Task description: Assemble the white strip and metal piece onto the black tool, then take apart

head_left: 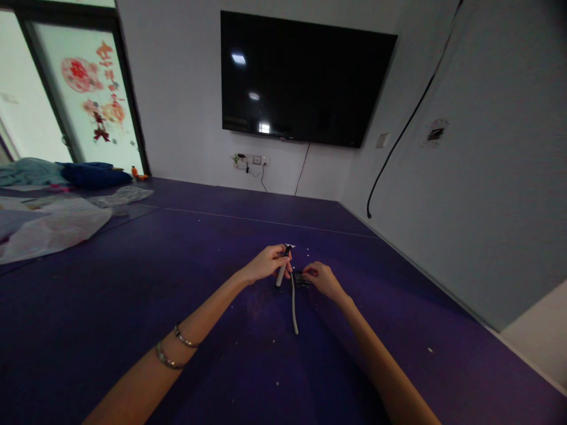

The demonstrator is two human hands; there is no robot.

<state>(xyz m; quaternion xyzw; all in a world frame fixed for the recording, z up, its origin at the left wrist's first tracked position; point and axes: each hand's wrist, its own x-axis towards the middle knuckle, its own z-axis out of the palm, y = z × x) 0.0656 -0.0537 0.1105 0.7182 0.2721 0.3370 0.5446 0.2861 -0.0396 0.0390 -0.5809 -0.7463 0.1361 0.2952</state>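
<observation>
My left hand [269, 263] is closed around a slim tool with a pale grey handle [281, 276] and a dark neck. White, thin bits show at the tool's upper end; its exact kind I cannot make out. Just right of it, a grey cord-like strip [295, 310] runs down over the purple surface, its upper end close to my left fingers. My right hand [323, 278] has its thumb and fingers pinched together at a small dark, flat piece [302, 280]. Whether that piece is lifted or lying on the surface is unclear.
Small white scraps [308, 252] dot the purple surface [177, 283]. Clear plastic sheeting [66, 227] and blue cloth [95, 175] lie at the far left. A television [305, 82] is mounted on the wall ahead; a black cable [401, 133] hangs on the right wall.
</observation>
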